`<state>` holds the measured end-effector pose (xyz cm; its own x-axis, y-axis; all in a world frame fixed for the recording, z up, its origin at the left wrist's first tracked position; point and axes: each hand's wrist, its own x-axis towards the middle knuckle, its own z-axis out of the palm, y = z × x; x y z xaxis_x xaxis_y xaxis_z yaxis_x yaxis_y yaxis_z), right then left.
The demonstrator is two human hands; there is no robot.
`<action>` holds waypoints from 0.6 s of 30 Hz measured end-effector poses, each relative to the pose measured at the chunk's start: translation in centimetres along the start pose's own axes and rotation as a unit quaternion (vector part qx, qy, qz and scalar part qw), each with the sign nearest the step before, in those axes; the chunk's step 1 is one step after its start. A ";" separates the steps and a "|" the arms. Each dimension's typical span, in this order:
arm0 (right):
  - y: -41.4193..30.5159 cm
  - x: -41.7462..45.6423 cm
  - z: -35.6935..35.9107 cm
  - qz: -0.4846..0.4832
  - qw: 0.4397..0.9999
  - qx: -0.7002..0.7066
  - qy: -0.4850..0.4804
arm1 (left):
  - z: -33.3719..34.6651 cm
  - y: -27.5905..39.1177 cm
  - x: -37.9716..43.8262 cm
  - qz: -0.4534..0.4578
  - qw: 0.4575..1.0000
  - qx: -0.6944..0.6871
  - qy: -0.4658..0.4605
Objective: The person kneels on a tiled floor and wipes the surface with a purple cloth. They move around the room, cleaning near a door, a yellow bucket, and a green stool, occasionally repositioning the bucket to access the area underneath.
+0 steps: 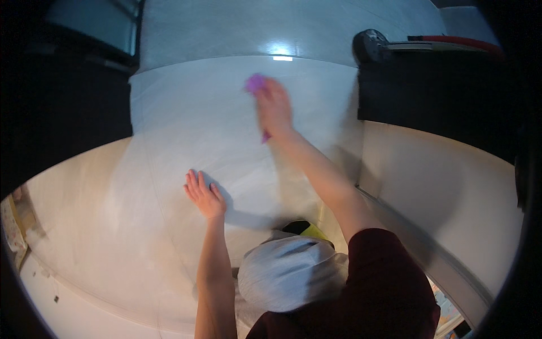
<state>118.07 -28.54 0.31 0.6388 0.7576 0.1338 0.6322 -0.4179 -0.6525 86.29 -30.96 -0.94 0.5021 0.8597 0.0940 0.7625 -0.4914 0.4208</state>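
My right hand (275, 108), slightly blurred, reaches far forward and presses a purple cloth (255, 83) on the pale smooth floor (190, 123). One bunch of the cloth shows past the fingertips, and a small tip sticks out by the wrist; the palm hides the rest. Closer to me and to the left, my left hand (205, 195) rests flat on the floor with fingers apart and nothing in it. My bent knee in grey trousers (292, 271) is below, beside a yellow-green and black object (309, 229) that is partly hidden.
Black furniture flanks the floor at left (84, 106) and right (432, 93). A dark rounded object (370, 45) stands at the right one's far corner. A pale panel (423, 182) rises on my right, with a track-like strip (423, 241) along its foot. Light reflects off the far floor.
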 end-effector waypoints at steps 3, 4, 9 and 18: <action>4.5 -0.4 -7.9 0.279 0.938 0.157 0.131 | -0.5 -0.2 0.0 -0.002 1.000 0.015 -0.002; 8.0 -1.7 -9.2 0.288 0.932 0.085 0.201 | -0.4 0.2 0.1 0.001 1.000 0.012 -0.004; 15.3 -1.8 -11.6 0.166 0.935 -0.247 0.191 | -0.2 0.3 0.1 0.015 1.000 0.026 -0.004; 6.0 8.0 0.2 0.149 0.951 0.041 0.268 | 0.0 0.0 0.0 0.000 1.000 0.018 -0.014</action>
<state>126.87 -24.93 -2.71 0.9296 0.2382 0.2812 0.3664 -0.5169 -0.7736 86.26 -30.93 -0.97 0.5126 0.8558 0.0690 0.7765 -0.4964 0.3882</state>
